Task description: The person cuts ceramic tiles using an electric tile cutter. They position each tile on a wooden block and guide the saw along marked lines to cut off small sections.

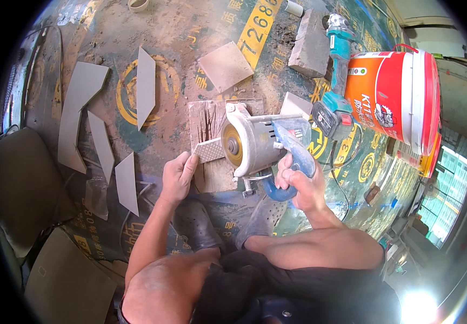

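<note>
My left hand (178, 177) pinches a small tile strip (210, 152) with a grid-textured face, its far end right beside the cutter's round blade. The strip is over a scored, dusty board (212, 181) on the floor. In my right hand (305, 186) is a handheld tile cutter (260, 141), gripped by its blue handle. Its gold-rimmed disc (233, 146) faces left toward the strip. Whether blade and strip touch, or the disc is turning, I cannot tell.
Several cut tile pieces (146, 89) lie on the left. A square tile (226, 66) and a rough block (309, 46) are beyond the board. An angle grinder (339, 70) leans by an orange-red bucket (380, 89) at right. My shoes (197, 222) flank the board's near edge.
</note>
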`<move>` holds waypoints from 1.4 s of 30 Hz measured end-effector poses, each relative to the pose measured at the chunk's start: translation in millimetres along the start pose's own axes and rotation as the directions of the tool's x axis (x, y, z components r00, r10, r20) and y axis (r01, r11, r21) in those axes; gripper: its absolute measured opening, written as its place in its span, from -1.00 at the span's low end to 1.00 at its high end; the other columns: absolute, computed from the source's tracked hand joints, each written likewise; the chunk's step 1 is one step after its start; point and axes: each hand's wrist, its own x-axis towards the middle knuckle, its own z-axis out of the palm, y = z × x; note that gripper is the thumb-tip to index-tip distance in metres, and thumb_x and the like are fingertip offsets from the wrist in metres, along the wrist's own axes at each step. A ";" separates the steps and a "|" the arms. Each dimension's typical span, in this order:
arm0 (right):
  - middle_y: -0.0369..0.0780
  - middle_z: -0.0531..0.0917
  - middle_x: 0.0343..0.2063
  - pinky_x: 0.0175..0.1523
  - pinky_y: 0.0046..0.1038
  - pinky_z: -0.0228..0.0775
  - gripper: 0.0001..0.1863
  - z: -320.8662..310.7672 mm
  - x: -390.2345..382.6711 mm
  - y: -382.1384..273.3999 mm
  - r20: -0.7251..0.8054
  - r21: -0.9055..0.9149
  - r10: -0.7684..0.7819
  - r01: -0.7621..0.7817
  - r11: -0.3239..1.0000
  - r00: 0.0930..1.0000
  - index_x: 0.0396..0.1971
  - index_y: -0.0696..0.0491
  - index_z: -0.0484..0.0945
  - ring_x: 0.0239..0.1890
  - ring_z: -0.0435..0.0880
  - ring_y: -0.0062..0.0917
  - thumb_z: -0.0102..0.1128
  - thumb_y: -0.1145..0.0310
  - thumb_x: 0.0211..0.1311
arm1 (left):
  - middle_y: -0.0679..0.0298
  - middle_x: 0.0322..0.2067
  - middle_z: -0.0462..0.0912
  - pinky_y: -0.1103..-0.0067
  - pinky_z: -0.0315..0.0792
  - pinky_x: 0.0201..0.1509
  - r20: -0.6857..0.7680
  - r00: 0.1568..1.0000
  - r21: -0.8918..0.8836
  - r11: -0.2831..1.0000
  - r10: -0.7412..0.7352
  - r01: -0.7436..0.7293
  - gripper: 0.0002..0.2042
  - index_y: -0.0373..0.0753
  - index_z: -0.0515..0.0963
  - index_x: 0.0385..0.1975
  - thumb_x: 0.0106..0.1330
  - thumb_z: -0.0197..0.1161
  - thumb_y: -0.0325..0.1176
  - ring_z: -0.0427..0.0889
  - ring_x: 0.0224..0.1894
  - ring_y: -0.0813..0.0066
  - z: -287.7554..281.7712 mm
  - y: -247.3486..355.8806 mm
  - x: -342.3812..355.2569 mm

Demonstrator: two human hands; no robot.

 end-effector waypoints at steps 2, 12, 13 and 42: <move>-0.24 0.51 -0.46 -0.31 -0.46 0.43 -0.83 0.0 -0.2 -0.4 -0.020 0.005 0.004 -0.004 1.000 1.000 -0.29 0.12 0.44 -0.50 0.53 -0.60 0.18 0.53 0.09 | 0.14 -0.63 0.21 0.42 0.23 -0.46 -0.006 1.000 0.019 1.000 0.014 -0.014 -0.55 -0.32 0.32 -0.54 0.54 0.08 -0.09 0.22 -0.57 0.34 0.4 2.3 0.7; -0.22 0.49 -0.43 -0.28 -0.39 0.45 -0.71 -4.7 -0.1 -1.0 -0.037 -0.057 0.005 -0.007 0.998 0.999 -0.16 0.16 0.43 -0.51 0.48 -0.58 0.15 0.47 0.08 | 0.16 -0.64 0.18 0.42 0.21 -0.47 -0.027 0.999 0.001 1.000 0.029 -0.029 -0.54 -0.32 0.29 -0.54 0.55 0.06 -0.09 0.19 -0.57 0.35 1.3 5.2 0.8; -0.22 0.49 -0.43 -0.29 -0.39 0.45 -0.71 -5.5 0.0 -0.4 -0.042 -0.052 0.006 -0.008 0.999 0.999 -0.16 0.17 0.44 -0.51 0.48 -0.58 0.15 0.47 0.08 | 0.16 -0.63 0.17 0.42 0.21 -0.47 -0.025 0.999 -0.001 1.000 0.026 -0.026 -0.54 -0.32 0.29 -0.54 0.55 0.06 -0.09 0.19 -0.57 0.36 1.3 4.8 1.0; -0.23 0.49 -0.47 -0.30 -0.39 0.46 -0.79 -13.6 -1.7 -3.7 -0.114 0.019 0.024 -0.022 1.000 0.993 -0.25 0.15 0.46 -0.52 0.51 -0.56 0.15 0.52 0.07 | 0.12 -0.63 0.15 0.41 0.20 -0.48 -0.038 0.999 0.007 1.000 -0.009 0.009 -0.52 -0.34 0.30 -0.56 0.53 0.09 -0.08 0.17 -0.57 0.34 3.2 1.1 1.5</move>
